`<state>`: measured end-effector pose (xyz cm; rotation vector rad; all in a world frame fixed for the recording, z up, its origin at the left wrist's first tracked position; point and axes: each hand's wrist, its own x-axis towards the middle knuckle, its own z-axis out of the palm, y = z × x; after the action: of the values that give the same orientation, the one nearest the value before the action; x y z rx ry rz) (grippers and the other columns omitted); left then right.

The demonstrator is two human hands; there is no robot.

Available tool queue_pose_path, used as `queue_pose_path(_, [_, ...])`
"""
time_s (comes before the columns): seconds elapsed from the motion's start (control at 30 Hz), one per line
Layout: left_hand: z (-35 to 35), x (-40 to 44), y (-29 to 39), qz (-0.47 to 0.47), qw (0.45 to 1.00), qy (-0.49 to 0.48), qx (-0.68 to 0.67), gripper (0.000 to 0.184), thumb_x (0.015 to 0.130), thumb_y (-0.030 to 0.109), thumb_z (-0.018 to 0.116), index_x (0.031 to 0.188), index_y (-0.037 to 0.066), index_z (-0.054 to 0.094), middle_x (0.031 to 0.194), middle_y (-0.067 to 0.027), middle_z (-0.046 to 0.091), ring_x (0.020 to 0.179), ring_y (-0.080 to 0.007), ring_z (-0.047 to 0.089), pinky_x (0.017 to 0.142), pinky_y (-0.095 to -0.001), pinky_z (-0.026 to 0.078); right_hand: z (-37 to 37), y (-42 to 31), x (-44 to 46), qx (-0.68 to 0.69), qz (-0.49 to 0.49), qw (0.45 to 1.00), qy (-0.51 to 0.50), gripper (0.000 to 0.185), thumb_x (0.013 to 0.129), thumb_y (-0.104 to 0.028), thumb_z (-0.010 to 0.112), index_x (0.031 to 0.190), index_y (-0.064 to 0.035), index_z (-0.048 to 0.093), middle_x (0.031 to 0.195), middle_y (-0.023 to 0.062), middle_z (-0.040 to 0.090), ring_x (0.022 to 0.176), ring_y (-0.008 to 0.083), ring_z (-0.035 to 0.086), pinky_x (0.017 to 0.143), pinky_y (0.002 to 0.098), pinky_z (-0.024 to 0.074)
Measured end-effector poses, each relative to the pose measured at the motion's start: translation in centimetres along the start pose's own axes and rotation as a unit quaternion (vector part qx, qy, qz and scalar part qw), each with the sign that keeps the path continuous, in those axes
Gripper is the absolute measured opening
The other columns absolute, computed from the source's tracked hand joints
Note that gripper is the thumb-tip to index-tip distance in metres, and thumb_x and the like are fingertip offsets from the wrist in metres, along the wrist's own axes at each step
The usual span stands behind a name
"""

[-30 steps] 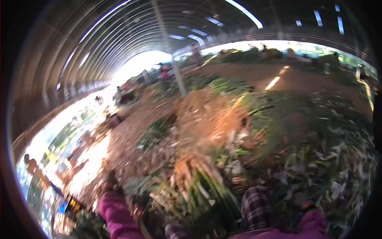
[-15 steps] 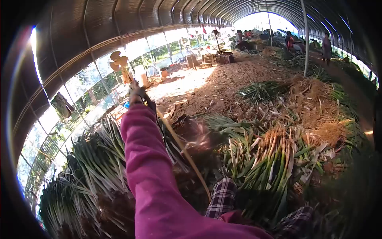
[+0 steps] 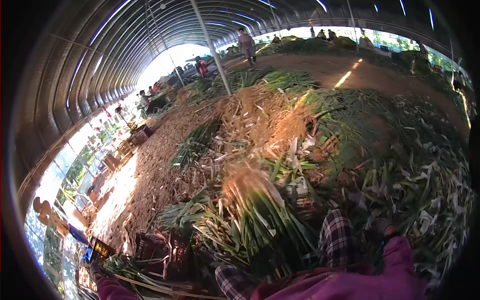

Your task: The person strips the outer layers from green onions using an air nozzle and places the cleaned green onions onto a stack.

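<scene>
A pile of leeks or large green onions (image 3: pixel 257 220), roots pointing away from me, lies in front of my plaid-covered knees. My left hand (image 3: pixel 97 272) is at the lower left edge, dark and small in view, below a black crate (image 3: pixel 101 248) and close to a pale stick (image 3: pixel 165 290). Its fingers are too dark to read. To the right of my right knee, my right hand (image 3: pixel 385 227), in what looks like a dark glove, is low over loose green leaves (image 3: pixel 370 200). Shadow hides its fingers and anything in them.
Another crate (image 3: pixel 152 247) stands left of the pile. A yellowish fan (image 3: pixel 47 212) is at the far left. Trimmed roots (image 3: pixel 260 115) and leaves cover the ground ahead. A metal post (image 3: pixel 212 50) rises beyond them. A person (image 3: pixel 247 46) stands farther back, with others seated.
My view has swung to the right. My left arm, stretched forward toward the fan before, now shows only at the lower left. My right hand has come into clearer view at the right.
</scene>
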<state>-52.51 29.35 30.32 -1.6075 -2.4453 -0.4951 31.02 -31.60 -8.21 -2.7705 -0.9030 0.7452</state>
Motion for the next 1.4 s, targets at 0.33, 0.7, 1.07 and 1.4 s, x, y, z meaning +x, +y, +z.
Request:
queue_pose_path(0.33, [3.0, -3.6, 6.4, 0.07, 0.993, -0.072, -0.066, 0.048, 0.066, 0.021, 0.067, 0.11, 0.006, 0.056, 0.084, -0.0182, 0.064, 0.077, -0.0249, 0.063, 0.065, -0.0364, 0.049, 1.4, 0.0, 3.1, -0.151, -0.09, 0.984, 0.021, 0.045, 0.078, -0.046, 0.053, 0.099, -0.0073, 0.065, 0.105, 0.018, 0.06, 0.097, 0.0332, 0.058, 0.087, 0.0399, 0.0433])
queue_pose_path(0.7, [17.8, -5.3, 24.2, 0.277, 0.933, -0.17, -0.158, 0.032, 0.068, 0.028, 0.067, 0.088, 0.004, 0.064, 0.074, -0.0136, 0.063, 0.065, -0.0248, 0.059, 0.057, -0.0381, 0.046, 1.3, 1.6, -1.1, -0.09, -0.127, 0.987, -0.044, 0.043, 0.084, -0.041, 0.042, 0.111, -0.0127, 0.058, 0.109, 0.0154, 0.06, 0.099, 0.0318, 0.057, 0.087, 0.0394, 0.0434])
queue_pose_path(1.07, [22.5, -25.5, 28.5, 0.045, 0.655, -0.462, -0.596, 0.02, 0.077, 0.023, 0.063, 0.082, 0.006, 0.053, 0.052, -0.0021, 0.045, 0.041, -0.014, 0.045, 0.038, -0.0291, 0.038, 2.9, 2.5, 3.6, -0.108, -0.057, 0.992, 0.018, 0.05, 0.078, -0.05, 0.051, 0.112, -0.0148, 0.059, 0.108, 0.0152, 0.06, 0.097, 0.0332, 0.058, 0.086, 0.0405, 0.045])
queue_pose_path(1.4, [25.6, -37.5, 24.5, -0.101, 0.435, -0.566, -0.693, 0.026, 0.081, 0.04, 0.056, 0.079, 0.014, 0.051, 0.053, -0.0039, 0.045, 0.042, -0.02, 0.045, 0.04, -0.0318, 0.038, -7.5, -14.0, -0.4, -0.067, -0.154, 0.98, 0.103, 0.05, 0.076, -0.044, 0.057, 0.114, -0.0122, 0.058, 0.111, 0.0175, 0.058, 0.102, 0.0337, 0.055, 0.088, 0.0425, 0.0427])
